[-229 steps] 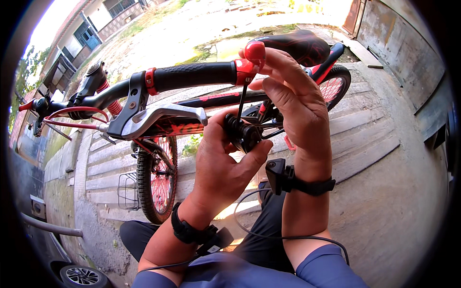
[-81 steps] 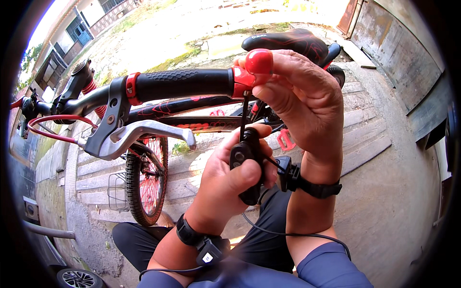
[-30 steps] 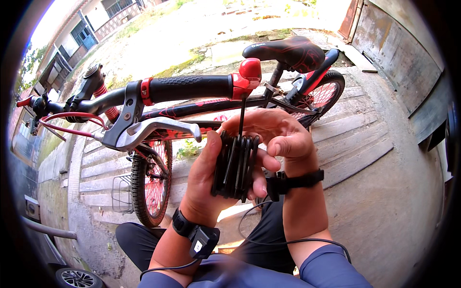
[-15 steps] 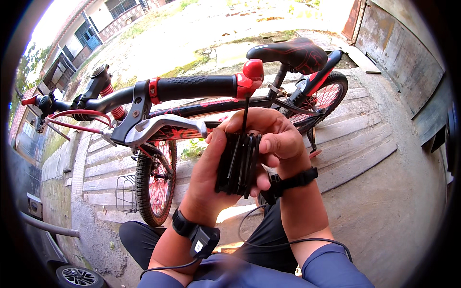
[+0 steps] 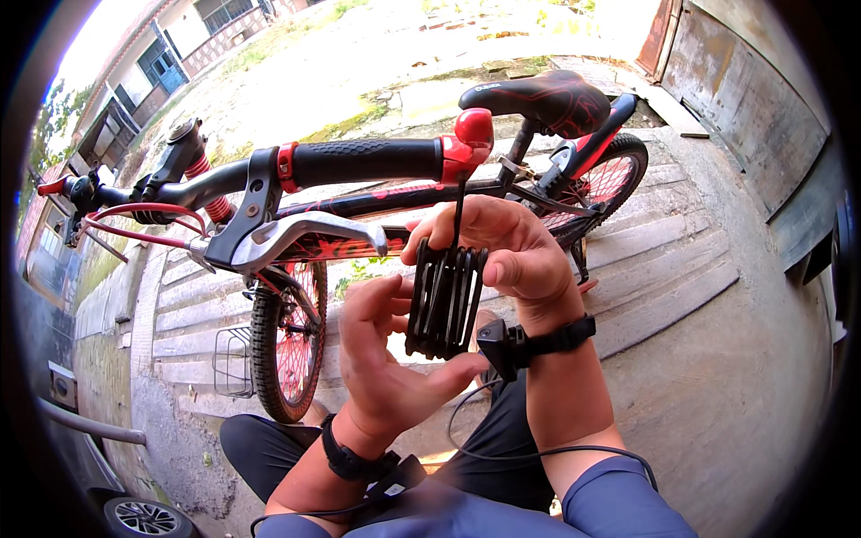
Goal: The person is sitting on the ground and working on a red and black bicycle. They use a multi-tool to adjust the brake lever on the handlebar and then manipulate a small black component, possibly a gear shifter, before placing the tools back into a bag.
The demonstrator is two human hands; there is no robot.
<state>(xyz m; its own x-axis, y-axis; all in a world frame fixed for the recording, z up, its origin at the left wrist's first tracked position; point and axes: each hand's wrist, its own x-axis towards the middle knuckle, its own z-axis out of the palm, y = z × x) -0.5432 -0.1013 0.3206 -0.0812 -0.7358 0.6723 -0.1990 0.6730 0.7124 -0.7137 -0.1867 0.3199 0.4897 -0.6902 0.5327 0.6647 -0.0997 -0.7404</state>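
Observation:
A black folding hex key set [image 5: 441, 305] stands upright in front of me, its several blades folded. One of its keys [image 5: 459, 215] points up to the red bar-end piece [image 5: 470, 143] on the handlebar grip [image 5: 368, 164]; how its tip sits there is hidden. My right hand [image 5: 516, 247] holds the set near its top, fingertips behind and beside the raised key, thumb at the right side. My left hand [image 5: 386, 345] is at the set's left and lower side, fingers apart and loosely bent, thumb stretched beneath it. Whether it touches the set I cannot tell.
The bicycle stands before me: silver brake lever [image 5: 309, 238] close to my left hand, black saddle [image 5: 547, 100] beyond, front wheel [image 5: 291, 341] at left. A thin cable [image 5: 547, 455] runs from my right forearm. A metal panel [image 5: 753, 99] leans at right.
My left hand has let go of the hex key set, its fingers opening as it moved down and left. My right hand still holds the set, which has barely shifted.

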